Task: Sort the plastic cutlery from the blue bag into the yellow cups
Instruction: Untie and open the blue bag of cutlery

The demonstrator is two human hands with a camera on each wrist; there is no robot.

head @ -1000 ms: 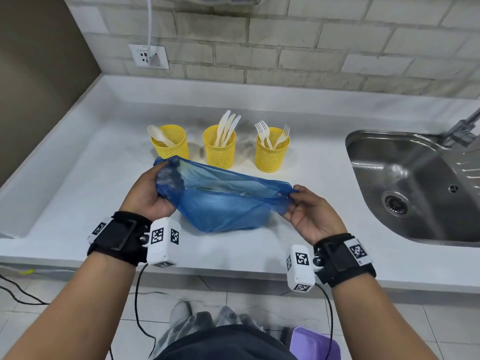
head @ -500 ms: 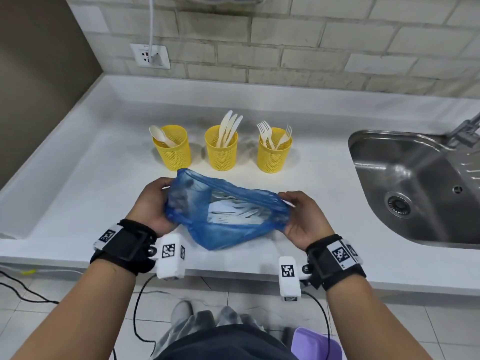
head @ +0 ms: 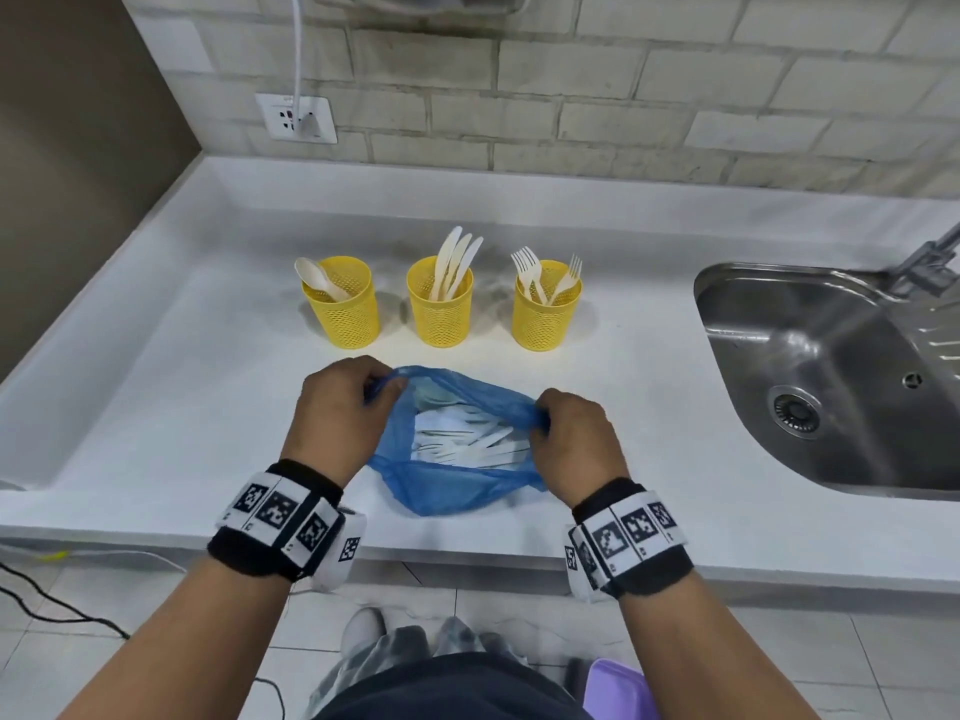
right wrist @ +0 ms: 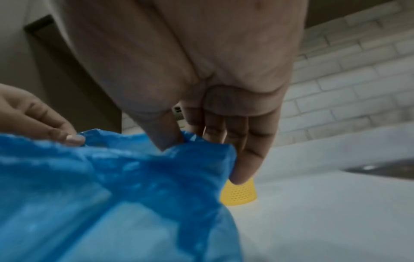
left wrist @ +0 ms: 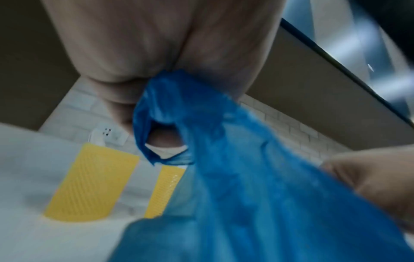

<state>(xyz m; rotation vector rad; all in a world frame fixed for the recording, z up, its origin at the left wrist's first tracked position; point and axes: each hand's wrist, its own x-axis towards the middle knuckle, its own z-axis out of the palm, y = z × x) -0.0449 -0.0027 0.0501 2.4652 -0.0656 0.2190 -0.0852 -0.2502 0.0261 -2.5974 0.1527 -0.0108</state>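
Blue film forms the bag (head: 451, 491), which rests on the white counter (head: 156, 397) in front of three yellow cups (head: 440, 302). The left hand (head: 340, 407) and right hand (head: 574, 439) each pinch the rim, holding the mouth apart over the white cutlery (head: 467, 444) inside. The film is likely thin, limp and slippery; the cutlery is light and stiff, best taken by the handles.

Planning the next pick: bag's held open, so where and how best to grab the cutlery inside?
Come from above through the open mouth of the blue bag. The white cutlery lies flat in a loose pile, handles running roughly left to right, so pinch one handle across its width. The left hand and right hand both grip the rim; one must let go.
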